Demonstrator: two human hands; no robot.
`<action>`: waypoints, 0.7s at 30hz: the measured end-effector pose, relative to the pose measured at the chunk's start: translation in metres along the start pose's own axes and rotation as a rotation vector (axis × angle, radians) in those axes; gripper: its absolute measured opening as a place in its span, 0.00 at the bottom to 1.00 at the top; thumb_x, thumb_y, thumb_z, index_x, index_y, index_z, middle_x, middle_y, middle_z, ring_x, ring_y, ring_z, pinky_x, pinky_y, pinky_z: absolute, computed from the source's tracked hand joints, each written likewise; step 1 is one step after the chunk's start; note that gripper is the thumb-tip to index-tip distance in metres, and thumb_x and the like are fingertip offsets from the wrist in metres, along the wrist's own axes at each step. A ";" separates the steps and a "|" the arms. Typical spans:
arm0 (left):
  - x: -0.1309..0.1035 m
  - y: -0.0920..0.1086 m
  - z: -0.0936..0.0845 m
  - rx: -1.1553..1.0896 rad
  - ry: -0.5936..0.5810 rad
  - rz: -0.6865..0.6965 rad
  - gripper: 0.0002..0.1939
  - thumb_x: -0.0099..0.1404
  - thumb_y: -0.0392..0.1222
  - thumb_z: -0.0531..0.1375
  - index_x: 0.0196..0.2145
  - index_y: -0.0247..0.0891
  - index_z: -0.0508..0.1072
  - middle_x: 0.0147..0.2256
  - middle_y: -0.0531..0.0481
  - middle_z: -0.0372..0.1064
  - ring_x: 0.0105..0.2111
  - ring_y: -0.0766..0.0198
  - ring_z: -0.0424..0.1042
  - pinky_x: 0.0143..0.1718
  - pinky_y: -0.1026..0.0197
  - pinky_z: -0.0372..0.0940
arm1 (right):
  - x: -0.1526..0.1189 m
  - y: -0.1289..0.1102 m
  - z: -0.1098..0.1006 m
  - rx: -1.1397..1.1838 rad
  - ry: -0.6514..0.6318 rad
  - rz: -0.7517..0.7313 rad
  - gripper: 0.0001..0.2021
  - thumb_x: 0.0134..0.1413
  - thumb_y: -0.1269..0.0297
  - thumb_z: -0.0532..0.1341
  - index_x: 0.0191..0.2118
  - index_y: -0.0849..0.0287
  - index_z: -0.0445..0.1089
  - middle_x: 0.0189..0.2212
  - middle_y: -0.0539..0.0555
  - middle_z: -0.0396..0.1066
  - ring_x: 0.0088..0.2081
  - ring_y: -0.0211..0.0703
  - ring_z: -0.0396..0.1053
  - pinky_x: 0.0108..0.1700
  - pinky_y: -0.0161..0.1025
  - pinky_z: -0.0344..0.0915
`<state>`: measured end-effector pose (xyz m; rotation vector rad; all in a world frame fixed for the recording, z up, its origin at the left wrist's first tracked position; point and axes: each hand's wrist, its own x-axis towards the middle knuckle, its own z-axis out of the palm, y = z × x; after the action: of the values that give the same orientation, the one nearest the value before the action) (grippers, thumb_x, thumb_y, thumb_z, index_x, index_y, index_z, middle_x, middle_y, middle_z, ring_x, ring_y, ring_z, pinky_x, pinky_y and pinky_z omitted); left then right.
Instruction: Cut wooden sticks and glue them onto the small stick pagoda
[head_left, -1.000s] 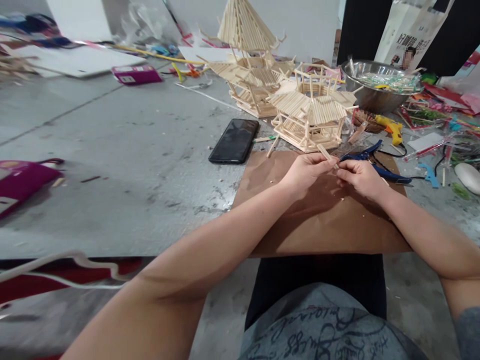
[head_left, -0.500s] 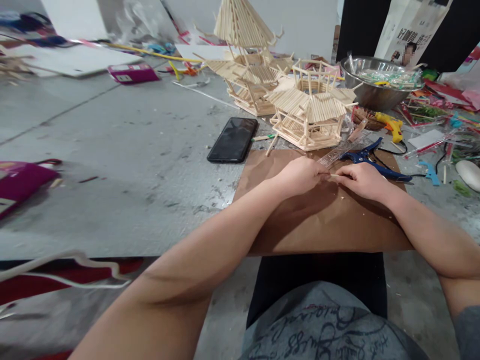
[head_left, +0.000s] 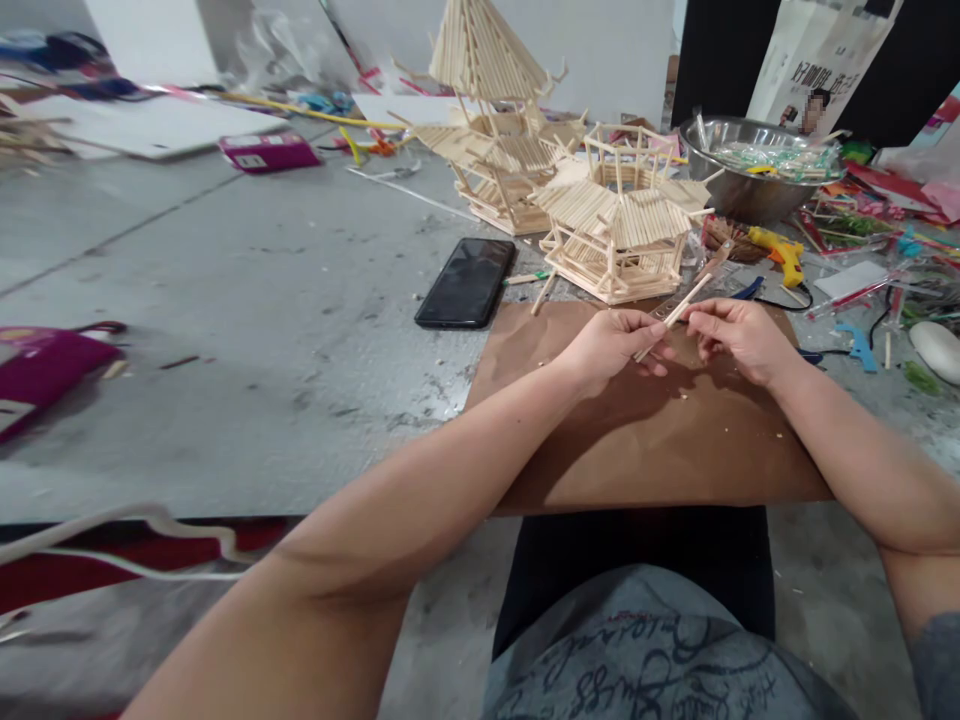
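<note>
glare on grey table [head_left: 322, 330], shadowed brown paper [head_left: 675, 460], blurred left edge

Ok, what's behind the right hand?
Beyond the right hand, a blue piece and, farther back, the yellow glue gun show. Whatever lies directly behind the hand is covered.

Room leftward, stick pavilion [head_left: 651, 222] ahead

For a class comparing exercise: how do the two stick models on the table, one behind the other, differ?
The rear model has a steep, tapering top; the front model is open-topped. The rear model is taller than the front model. Both are pale and stick-built.
</note>
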<state>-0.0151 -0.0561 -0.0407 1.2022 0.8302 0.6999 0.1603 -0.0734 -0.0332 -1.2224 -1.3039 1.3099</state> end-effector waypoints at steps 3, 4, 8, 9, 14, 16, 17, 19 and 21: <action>-0.001 -0.002 0.002 -0.026 -0.022 -0.010 0.08 0.58 0.41 0.59 0.30 0.31 0.70 0.23 0.50 0.72 0.19 0.71 0.70 0.22 0.68 0.62 | -0.002 0.007 0.008 -0.016 -0.040 -0.018 0.16 0.36 0.53 0.67 0.27 0.62 0.71 0.19 0.46 0.65 0.17 0.28 0.59 0.18 0.31 0.57; -0.002 -0.002 0.003 -0.025 -0.033 -0.019 0.09 0.58 0.41 0.60 0.30 0.31 0.70 0.24 0.50 0.72 0.19 0.71 0.70 0.23 0.68 0.62 | -0.003 0.008 0.009 -0.023 -0.045 -0.035 0.15 0.37 0.53 0.66 0.26 0.62 0.71 0.18 0.46 0.65 0.17 0.28 0.58 0.18 0.31 0.57; -0.003 -0.003 0.002 -0.023 -0.102 -0.043 0.11 0.57 0.44 0.61 0.30 0.31 0.72 0.25 0.48 0.73 0.21 0.70 0.71 0.24 0.68 0.63 | -0.005 0.009 0.013 -0.051 -0.032 -0.061 0.15 0.39 0.53 0.66 0.22 0.62 0.69 0.15 0.45 0.62 0.16 0.28 0.56 0.18 0.31 0.55; -0.002 -0.003 0.002 -0.014 -0.122 -0.052 0.11 0.56 0.44 0.61 0.30 0.31 0.73 0.25 0.47 0.73 0.22 0.70 0.71 0.25 0.68 0.63 | -0.005 0.008 0.013 -0.053 -0.032 -0.056 0.15 0.39 0.53 0.66 0.21 0.62 0.69 0.15 0.45 0.61 0.15 0.28 0.56 0.18 0.31 0.54; -0.003 0.002 0.001 0.055 -0.175 -0.114 0.13 0.54 0.44 0.62 0.32 0.30 0.74 0.28 0.45 0.74 0.22 0.69 0.72 0.26 0.67 0.64 | -0.005 0.008 0.014 -0.005 -0.033 -0.024 0.15 0.37 0.54 0.66 0.22 0.62 0.70 0.16 0.47 0.63 0.15 0.28 0.56 0.17 0.30 0.53; -0.003 0.005 0.001 0.070 -0.176 -0.130 0.12 0.55 0.44 0.62 0.32 0.30 0.74 0.28 0.45 0.74 0.22 0.69 0.72 0.25 0.67 0.64 | -0.004 0.009 0.014 0.017 -0.038 -0.021 0.15 0.37 0.54 0.67 0.21 0.62 0.69 0.16 0.47 0.63 0.15 0.28 0.56 0.16 0.30 0.53; -0.004 0.006 0.002 0.077 -0.175 -0.137 0.11 0.56 0.43 0.61 0.32 0.30 0.74 0.28 0.45 0.74 0.22 0.69 0.72 0.25 0.67 0.64 | -0.004 0.009 0.014 0.023 -0.041 -0.020 0.15 0.37 0.54 0.67 0.21 0.62 0.69 0.16 0.47 0.63 0.15 0.28 0.56 0.16 0.30 0.53; -0.004 0.007 0.002 0.092 -0.177 -0.146 0.10 0.57 0.42 0.60 0.31 0.30 0.73 0.28 0.45 0.74 0.22 0.69 0.72 0.26 0.66 0.65 | -0.004 0.010 0.014 0.025 -0.042 -0.022 0.15 0.37 0.54 0.67 0.21 0.62 0.69 0.16 0.47 0.63 0.14 0.28 0.56 0.16 0.30 0.53; -0.004 0.008 0.003 0.106 -0.190 -0.148 0.09 0.57 0.41 0.60 0.31 0.30 0.73 0.28 0.45 0.74 0.23 0.69 0.72 0.27 0.65 0.65 | -0.005 0.010 0.015 0.011 -0.039 -0.024 0.15 0.37 0.54 0.67 0.21 0.63 0.69 0.16 0.47 0.63 0.14 0.28 0.56 0.16 0.30 0.53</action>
<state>-0.0150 -0.0593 -0.0316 1.2667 0.7951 0.4184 0.1467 -0.0800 -0.0431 -1.1755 -1.3333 1.3285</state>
